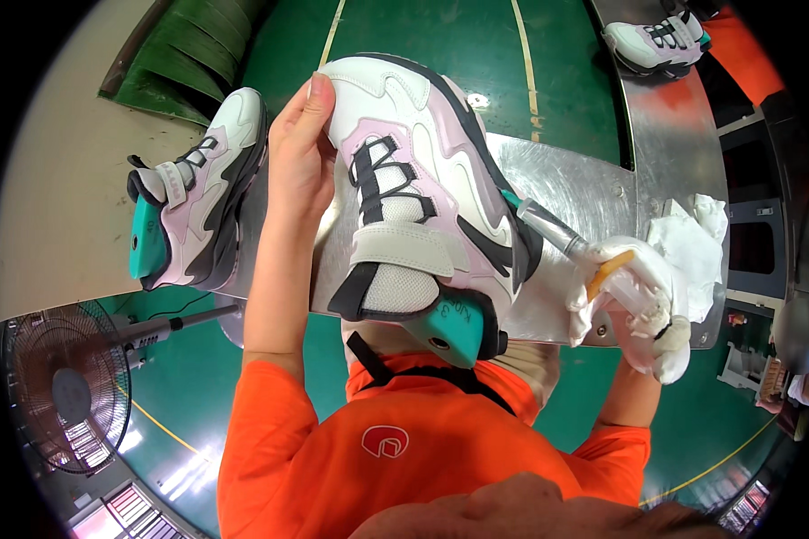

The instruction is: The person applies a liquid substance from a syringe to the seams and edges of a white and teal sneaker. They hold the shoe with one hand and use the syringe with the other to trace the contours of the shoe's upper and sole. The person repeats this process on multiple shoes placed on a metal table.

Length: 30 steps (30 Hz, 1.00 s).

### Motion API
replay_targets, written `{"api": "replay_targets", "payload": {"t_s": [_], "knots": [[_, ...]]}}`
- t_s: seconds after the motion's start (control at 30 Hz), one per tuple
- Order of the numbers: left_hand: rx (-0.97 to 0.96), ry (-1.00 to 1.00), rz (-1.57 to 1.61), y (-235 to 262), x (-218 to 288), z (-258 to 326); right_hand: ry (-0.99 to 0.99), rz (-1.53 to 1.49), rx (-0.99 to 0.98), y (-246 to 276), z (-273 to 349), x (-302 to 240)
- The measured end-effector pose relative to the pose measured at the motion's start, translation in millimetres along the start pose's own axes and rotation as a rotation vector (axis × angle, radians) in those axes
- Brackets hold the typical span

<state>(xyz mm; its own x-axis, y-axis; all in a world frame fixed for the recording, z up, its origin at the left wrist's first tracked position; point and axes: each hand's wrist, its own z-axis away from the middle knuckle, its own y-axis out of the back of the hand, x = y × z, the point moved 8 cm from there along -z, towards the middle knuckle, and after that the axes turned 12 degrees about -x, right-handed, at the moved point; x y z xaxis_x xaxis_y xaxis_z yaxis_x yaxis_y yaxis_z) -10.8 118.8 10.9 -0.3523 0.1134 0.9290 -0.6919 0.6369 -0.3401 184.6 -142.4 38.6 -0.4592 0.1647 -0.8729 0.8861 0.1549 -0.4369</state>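
Note:
A white and lilac sneaker (427, 171) with black laces, a grey strap and a dark sole edge is held up before me. My left hand (302, 148) grips it at the toe, thumb on the upper. A teal shoe last (458, 331) fills its heel opening. My right hand (643, 305), wrapped in white glove-like cloth, is closed round a clear syringe (553, 226) with a teal tip and a yellow band. That tip meets the sneaker's side, where upper and sole join. Whether liquid comes out is too small to see.
Another sneaker (207, 193) on a teal last stands at left on a beige surface. A third sneaker (658, 45) sits far right on the metal bench (679, 135). Crumpled white cloth (689, 247) lies beyond my right hand. A fan (67, 386) stands lower left.

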Motion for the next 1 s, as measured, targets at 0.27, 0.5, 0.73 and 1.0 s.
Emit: {"api": "replay_targets", "payload": {"t_s": [0.27,0.5,0.73,1.0], "knots": [[-0.094,0.041,0.028,-25,0,-25,0.014,0.181,0.693,33,62,-6],[-0.381,-0.083,-0.397,-133,39,-155,0.021,1.225,0.898,42,131,-2],[0.374,-0.217,-0.146,-49,-13,-387,0.034,1.109,1.099,52,158,31],[0.024,0.385,-0.189,-121,-230,-420,-0.225,0.866,1.188,69,175,43]]}}
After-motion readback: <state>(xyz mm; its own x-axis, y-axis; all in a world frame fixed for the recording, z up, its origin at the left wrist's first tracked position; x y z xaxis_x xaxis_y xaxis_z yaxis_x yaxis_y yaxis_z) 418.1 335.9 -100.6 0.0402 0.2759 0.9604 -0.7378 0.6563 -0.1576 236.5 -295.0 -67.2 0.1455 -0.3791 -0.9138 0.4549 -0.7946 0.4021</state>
